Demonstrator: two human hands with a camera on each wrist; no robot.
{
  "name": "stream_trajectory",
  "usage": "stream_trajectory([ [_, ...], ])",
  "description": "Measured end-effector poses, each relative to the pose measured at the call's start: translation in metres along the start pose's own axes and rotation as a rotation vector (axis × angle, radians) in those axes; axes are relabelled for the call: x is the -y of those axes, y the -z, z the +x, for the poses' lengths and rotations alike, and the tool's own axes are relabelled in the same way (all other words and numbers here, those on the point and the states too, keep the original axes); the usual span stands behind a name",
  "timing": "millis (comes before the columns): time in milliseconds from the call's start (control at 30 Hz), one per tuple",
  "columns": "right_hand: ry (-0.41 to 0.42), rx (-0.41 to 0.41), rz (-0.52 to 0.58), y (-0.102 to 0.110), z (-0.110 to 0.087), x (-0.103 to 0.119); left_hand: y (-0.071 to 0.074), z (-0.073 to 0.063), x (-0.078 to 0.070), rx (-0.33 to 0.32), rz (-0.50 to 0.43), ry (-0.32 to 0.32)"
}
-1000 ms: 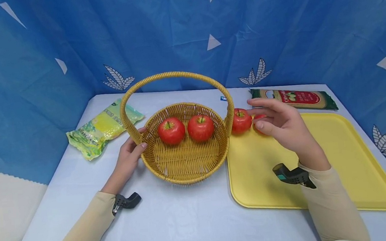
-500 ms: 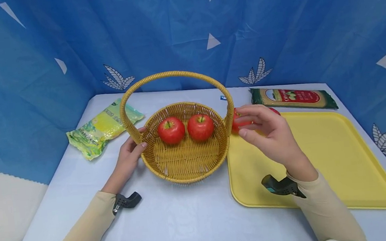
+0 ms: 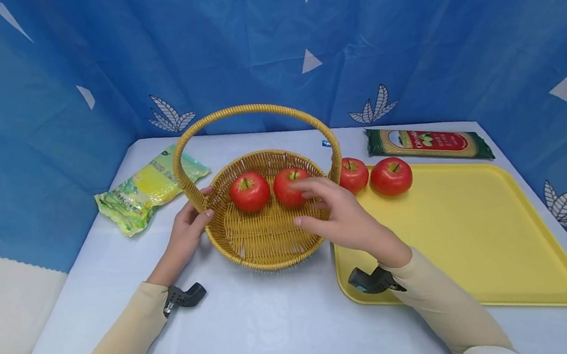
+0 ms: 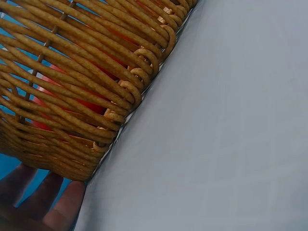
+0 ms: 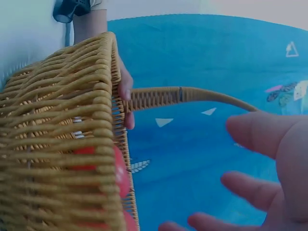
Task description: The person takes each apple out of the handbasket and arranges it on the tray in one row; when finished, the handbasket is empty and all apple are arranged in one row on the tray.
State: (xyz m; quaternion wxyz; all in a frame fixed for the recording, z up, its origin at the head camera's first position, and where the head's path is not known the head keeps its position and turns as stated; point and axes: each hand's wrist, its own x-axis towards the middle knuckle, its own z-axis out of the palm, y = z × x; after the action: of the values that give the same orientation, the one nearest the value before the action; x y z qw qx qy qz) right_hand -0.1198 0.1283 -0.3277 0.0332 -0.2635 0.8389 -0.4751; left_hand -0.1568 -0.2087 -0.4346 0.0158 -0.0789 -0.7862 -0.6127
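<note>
A woven wicker basket (image 3: 269, 240) with a tall arched handle stands on the table. My left hand (image 3: 185, 230) grips its left rim at the foot of the handle, thumb over the edge; in the left wrist view the fingers (image 4: 66, 204) lie along the outer wall. Two red apples sit inside, a left apple (image 3: 249, 192) and a right apple (image 3: 286, 187). Over the basket's right rim hovers my right hand (image 3: 350, 219), fingers spread and holding nothing, partly covering the right apple. In the right wrist view its fingers (image 5: 250, 190) are apart from the basket.
A yellow tray (image 3: 470, 228) lies to the right, with one apple (image 3: 391, 176) on its back left corner and another apple (image 3: 353, 175) beside it, partly behind the basket handle. A green-yellow bag (image 3: 150, 188) lies at left; a pasta packet (image 3: 429, 143) lies behind the tray.
My right hand has moved left from above the tray apples to over the basket's right side, uncovering those apples. My left hand still grips the basket.
</note>
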Motion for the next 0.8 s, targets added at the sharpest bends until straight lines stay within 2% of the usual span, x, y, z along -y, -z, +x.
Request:
stream_trajectory([
  [167, -0.1, -0.007, -0.078, -0.011, 0.018, -0.002, 0.001, 0.001, -0.001, -0.005, -0.001, -0.017],
  [333, -0.221, 0.025, -0.162, -0.018, 0.033, -0.004, 0.001, 0.0, 0.0, -0.003, -0.004, -0.001],
  [567, -0.373, 0.039, -0.213, -0.024, 0.047, -0.009, 0.001, 0.0, -0.001, -0.001, 0.007, 0.012],
  [800, -0.448, 0.052, -0.259, -0.029, 0.056, -0.017, 0.0, 0.0, -0.001, 0.004, 0.004, 0.015],
])
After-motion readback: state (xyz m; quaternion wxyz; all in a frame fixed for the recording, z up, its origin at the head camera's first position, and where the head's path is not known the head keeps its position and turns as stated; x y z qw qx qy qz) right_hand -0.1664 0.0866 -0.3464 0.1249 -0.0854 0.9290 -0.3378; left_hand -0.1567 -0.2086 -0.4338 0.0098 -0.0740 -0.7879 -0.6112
